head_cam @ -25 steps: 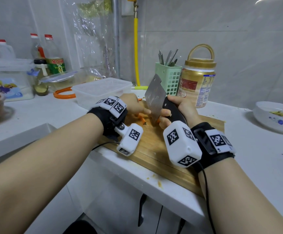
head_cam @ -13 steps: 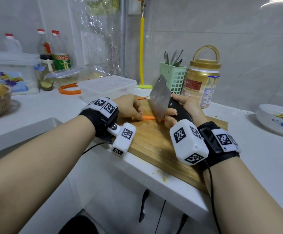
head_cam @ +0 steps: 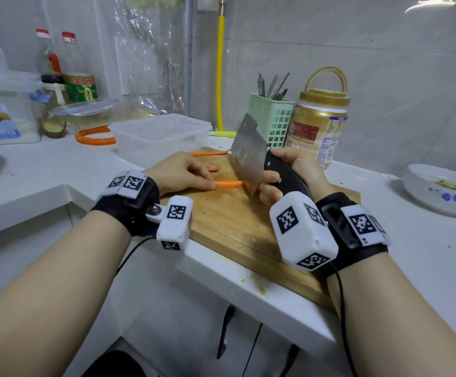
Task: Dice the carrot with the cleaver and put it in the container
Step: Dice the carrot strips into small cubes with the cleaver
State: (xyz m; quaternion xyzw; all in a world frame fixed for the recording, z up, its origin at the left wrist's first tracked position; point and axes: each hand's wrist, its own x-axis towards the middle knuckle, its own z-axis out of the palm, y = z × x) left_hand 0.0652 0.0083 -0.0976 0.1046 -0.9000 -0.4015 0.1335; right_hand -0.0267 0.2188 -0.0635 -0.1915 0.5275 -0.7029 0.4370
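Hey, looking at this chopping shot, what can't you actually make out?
Head view only:
- Steel cleaver's cutting edge: hidden behind right hand.
- Orange carrot strip's left end: covered by left hand.
- Clear plastic container's contents: walls too cloudy.
- White bowl: cut by the right edge.

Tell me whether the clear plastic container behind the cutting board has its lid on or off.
Off. The clear container sits open-topped behind the cutting board, its rim bare; no carrot pieces show inside.

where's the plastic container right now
The clear plastic container sits on the white counter just beyond the cutting board's far left corner, ahead of the left hand.
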